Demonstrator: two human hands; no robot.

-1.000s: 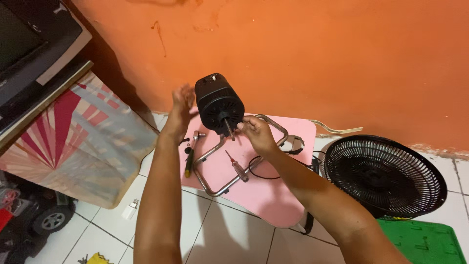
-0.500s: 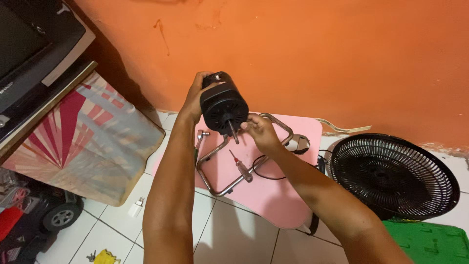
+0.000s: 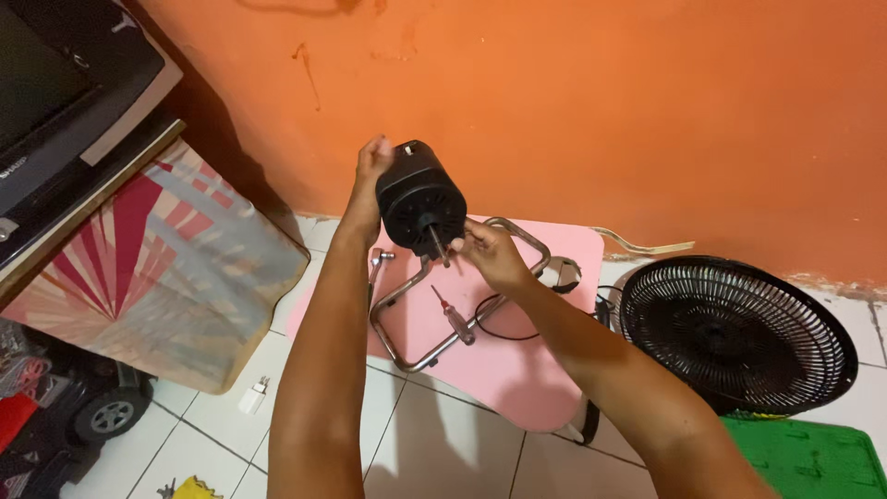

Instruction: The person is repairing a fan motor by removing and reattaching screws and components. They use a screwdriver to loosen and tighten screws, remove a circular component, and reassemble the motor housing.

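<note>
Now you hold the round black fan motor (image 3: 420, 199) up before the orange wall (image 3: 601, 111).
Your left hand (image 3: 371, 176) grips its back; your right hand (image 3: 488, 251) pinches near its metal shaft (image 3: 435, 243); below lie a bent chrome tube frame (image 3: 434, 314) and a red-handled screwdriver (image 3: 454, 317) on a pink board (image 3: 499, 360); a black fan grille (image 3: 735, 334) sits just right.

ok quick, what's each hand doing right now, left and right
Left hand: closed around the back of the black round fan motor, holding it up.
Right hand: fingers pinched at the motor's metal shaft.
</note>
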